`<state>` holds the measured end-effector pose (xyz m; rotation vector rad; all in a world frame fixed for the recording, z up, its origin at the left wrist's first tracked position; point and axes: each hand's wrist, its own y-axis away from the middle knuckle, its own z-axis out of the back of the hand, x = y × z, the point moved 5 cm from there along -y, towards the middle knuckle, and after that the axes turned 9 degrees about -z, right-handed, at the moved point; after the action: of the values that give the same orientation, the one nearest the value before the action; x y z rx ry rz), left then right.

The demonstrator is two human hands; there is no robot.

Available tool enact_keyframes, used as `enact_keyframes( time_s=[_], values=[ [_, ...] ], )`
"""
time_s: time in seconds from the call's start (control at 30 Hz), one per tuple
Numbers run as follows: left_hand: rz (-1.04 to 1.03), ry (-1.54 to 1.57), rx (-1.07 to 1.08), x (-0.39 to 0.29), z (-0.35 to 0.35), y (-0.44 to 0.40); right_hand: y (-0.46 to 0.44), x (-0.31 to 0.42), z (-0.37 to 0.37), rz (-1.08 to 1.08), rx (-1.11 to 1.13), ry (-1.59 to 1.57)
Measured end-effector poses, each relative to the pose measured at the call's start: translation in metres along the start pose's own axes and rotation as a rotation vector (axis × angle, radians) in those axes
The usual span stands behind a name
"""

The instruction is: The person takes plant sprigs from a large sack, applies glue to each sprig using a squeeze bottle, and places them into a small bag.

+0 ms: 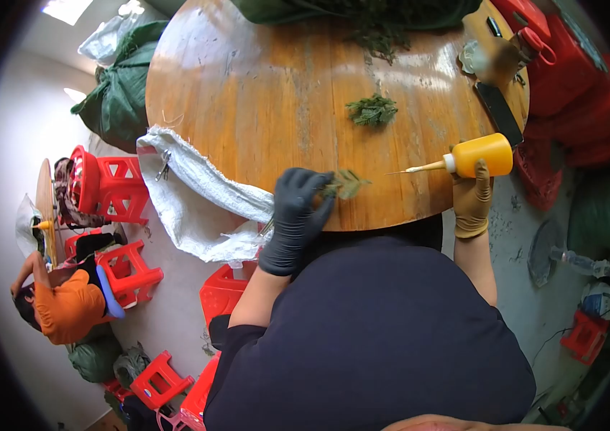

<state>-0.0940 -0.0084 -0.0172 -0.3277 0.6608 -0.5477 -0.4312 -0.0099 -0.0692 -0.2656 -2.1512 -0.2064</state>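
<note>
My left hand (296, 212), in a dark grey glove, is closed on a small green sprig (348, 184) at the table's near edge. The sprig's leaves point right, toward the bottle's tip. In a tan glove, my right hand (472, 201) holds a yellow squeeze bottle (482, 155) lying sideways, its long thin nozzle pointing left. A small bunch of green leaves (372, 110) lies on the round wooden table (269, 108) beyond my hands. A white woven sack (200, 201) hangs over the left edge, beside my left hand.
More greenery (384, 39) lies at the far edge. A black phone (499, 113) rests at the right. Red stools (126, 188) and a seated person in orange (71, 309) are at the left. A green sack (121, 93) sits beyond the table's left edge.
</note>
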Motion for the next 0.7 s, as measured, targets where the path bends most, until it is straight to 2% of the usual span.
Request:
enact_keyframes(
  time_s=[0.07,0.13,0.17,0.2,0.3,0.33,0.43,0.53,0.6,0.63,0.7],
  values=[
    [0.038,-0.098,-0.268,0.020,0.049,0.013,-0.003,0.002,-0.005,-0.001,-0.008,-0.073],
    [0.165,-0.275,-0.509,0.055,0.100,0.044,-0.007,0.000,0.001,-0.014,0.028,-0.094],
    [0.214,-0.369,-0.551,0.064,0.121,0.057,-0.011,0.000,0.003,-0.014,0.058,-0.117],
    [0.288,-0.462,-0.497,0.082,0.137,0.073,-0.014,0.000,0.004,-0.020,0.068,-0.124],
    [0.567,-0.723,-0.058,0.099,0.146,0.092,-0.020,0.001,0.002,0.006,0.080,-0.171],
    [0.561,-0.729,-0.057,0.099,0.145,0.086,-0.021,0.002,0.002,0.002,0.085,-0.181],
    [0.289,-0.436,-0.214,0.079,0.115,0.034,-0.022,0.001,0.004,-0.008,0.084,-0.202],
    [0.041,-0.174,-0.104,0.048,0.058,-0.047,-0.022,0.000,0.005,-0.017,0.095,-0.220],
    [-0.134,-0.161,-0.033,0.030,0.015,-0.091,-0.021,0.001,0.007,-0.002,0.097,-0.230],
    [-0.152,-0.154,-0.033,0.028,-0.003,-0.108,-0.020,0.001,0.007,-0.013,0.104,-0.236],
    [-0.214,-0.120,0.105,0.032,-0.043,-0.134,-0.019,0.002,0.008,-0.006,0.101,-0.242]
  ],
)
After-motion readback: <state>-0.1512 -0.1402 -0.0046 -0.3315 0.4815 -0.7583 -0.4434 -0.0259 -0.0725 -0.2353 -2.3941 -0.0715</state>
